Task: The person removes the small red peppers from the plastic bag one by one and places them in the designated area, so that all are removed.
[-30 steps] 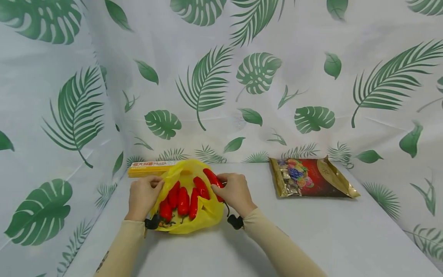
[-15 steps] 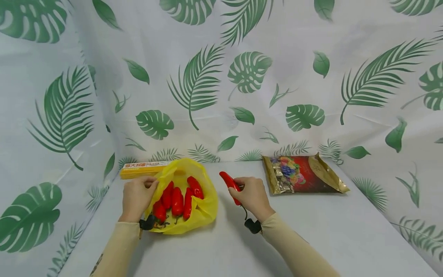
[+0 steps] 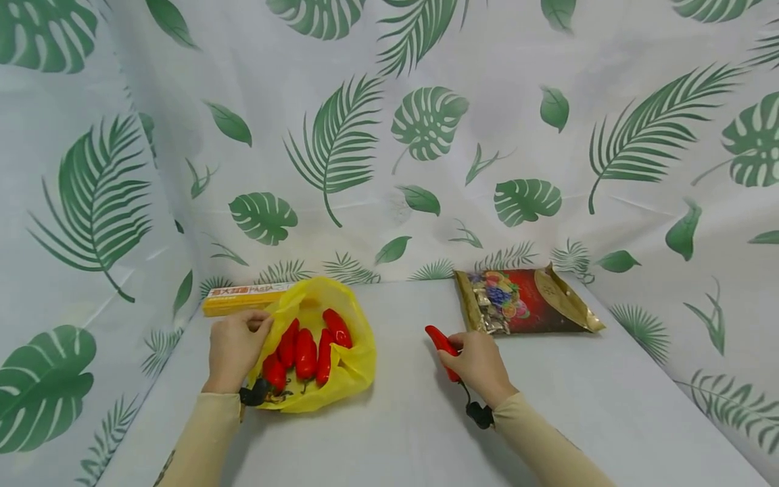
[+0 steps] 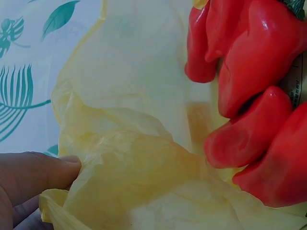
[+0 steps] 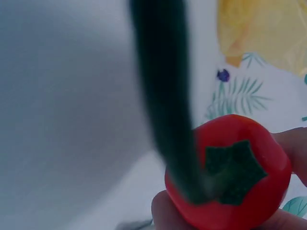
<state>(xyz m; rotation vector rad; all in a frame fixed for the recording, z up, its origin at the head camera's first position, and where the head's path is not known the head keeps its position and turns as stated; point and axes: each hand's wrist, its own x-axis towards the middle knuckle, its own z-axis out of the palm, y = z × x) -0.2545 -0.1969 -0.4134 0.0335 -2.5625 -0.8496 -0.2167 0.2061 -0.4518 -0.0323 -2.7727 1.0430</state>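
I see right hand (image 3: 477, 365) clamped on red pepper (image 3: 443, 348), tip poking up-left past knuckles | yellow bag (image 3: 347, 365) well to its left | left hand (image 3: 234, 348) pinches bag's near rim, mouth facing the pepper, left hand nearer

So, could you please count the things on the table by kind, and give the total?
Red peppers: 5 (4 in the bag, 1 in the right hand)
Yellow bag: 1, held by the left hand
Pasta box: 1
Snack pouch: 1
Total: 8
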